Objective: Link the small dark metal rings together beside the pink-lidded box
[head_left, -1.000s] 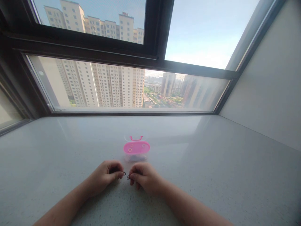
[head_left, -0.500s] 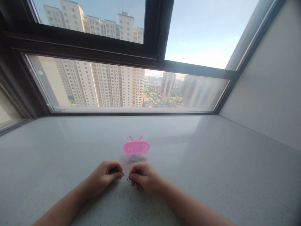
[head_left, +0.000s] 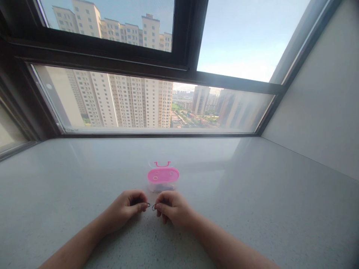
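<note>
My left hand (head_left: 129, 204) is closed, thumb and forefinger pinching a small dark ring (head_left: 148, 205) that juts out to the right. Facing it, my right hand (head_left: 174, 207) pinches a second thin dark ring (head_left: 153, 207) between thumb and fingertips. Only a narrow gap lies between the two rings. The fingers cover part of each, so I cannot tell whether they are full loops. Just beyond my hands stands a small clear box with a pink inner lid or tray (head_left: 163, 175); something dark lies in its lower part.
A pink handle (head_left: 162, 164) on a clear raised lid stands at the back of the box. The speckled pale sill (head_left: 252, 194) runs back to a dark window frame (head_left: 157, 135). A white wall (head_left: 319, 97) bounds the right side.
The right hand has risen slightly, with its ring lifted a little toward the left one. More of the left ring now shows past the fingertips. The box stays put.
</note>
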A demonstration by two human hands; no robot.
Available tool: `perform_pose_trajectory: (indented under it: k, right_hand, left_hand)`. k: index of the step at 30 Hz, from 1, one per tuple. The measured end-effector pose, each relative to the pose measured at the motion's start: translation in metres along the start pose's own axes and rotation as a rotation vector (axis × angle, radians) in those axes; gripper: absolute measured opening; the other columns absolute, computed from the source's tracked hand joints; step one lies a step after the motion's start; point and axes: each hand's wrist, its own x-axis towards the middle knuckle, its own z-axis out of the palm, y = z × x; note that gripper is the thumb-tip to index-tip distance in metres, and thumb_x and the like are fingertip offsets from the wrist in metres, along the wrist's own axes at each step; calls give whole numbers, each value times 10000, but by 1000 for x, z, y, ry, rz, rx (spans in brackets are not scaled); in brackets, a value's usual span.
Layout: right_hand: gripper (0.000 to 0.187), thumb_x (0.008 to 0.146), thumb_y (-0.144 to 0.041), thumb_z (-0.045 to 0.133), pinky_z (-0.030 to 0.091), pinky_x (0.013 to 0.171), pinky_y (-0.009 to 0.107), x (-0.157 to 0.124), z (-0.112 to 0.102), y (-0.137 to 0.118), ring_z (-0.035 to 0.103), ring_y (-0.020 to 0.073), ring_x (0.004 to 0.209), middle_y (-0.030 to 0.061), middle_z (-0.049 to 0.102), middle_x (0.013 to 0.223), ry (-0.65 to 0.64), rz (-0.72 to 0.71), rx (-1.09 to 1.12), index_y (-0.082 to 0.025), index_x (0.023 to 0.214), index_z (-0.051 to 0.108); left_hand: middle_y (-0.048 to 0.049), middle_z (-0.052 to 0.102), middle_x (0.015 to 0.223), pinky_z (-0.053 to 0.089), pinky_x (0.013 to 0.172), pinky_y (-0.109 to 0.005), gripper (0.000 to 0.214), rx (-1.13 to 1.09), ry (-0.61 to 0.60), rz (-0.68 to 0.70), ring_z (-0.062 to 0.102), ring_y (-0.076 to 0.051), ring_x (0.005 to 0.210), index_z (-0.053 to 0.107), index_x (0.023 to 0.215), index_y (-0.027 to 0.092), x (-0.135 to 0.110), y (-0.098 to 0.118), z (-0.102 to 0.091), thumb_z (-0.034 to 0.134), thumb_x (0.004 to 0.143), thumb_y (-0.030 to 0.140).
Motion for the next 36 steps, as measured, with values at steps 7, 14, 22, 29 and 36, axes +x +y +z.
perform_pose_trajectory:
  k: [7,14,22,29,36]
  right_hand:
    - [34,708,-170,548,325,367,157,0,-1,-2,453,59,385,-36,522,527,-1,22,-9,-140,692,544]
    - [39,709,-176,543,327,372,156,-1,0,-3,450,55,388,-45,507,521,19,30,-38,-139,694,543]
    - [46,727,-177,553,341,386,154,-2,1,-5,460,49,401,-35,534,558,25,56,-66,-137,707,542]
    - [45,722,-170,551,329,374,154,-2,2,-8,457,51,393,-32,535,554,20,51,-63,-135,695,540]
    - [37,722,-168,556,335,381,152,-2,2,-6,463,50,401,-33,536,558,23,67,-86,-136,706,548]
  left_hand:
    - [23,513,632,348,599,-230,156,4,-6,-3,444,-141,648,552,689,143,0,2,0,555,749,287]
    - [22,508,637,351,603,-234,136,36,-21,-1,446,-149,662,556,691,146,-1,1,0,546,736,274]
    - [27,502,635,356,598,-233,213,6,-14,1,447,-144,651,561,704,143,0,4,0,554,765,347]
    - [24,511,636,357,599,-230,199,-14,-24,16,453,-142,650,569,709,136,1,0,0,557,770,324]
    - [21,525,636,358,595,-229,205,6,-8,10,465,-146,649,581,714,137,1,0,0,558,764,334]
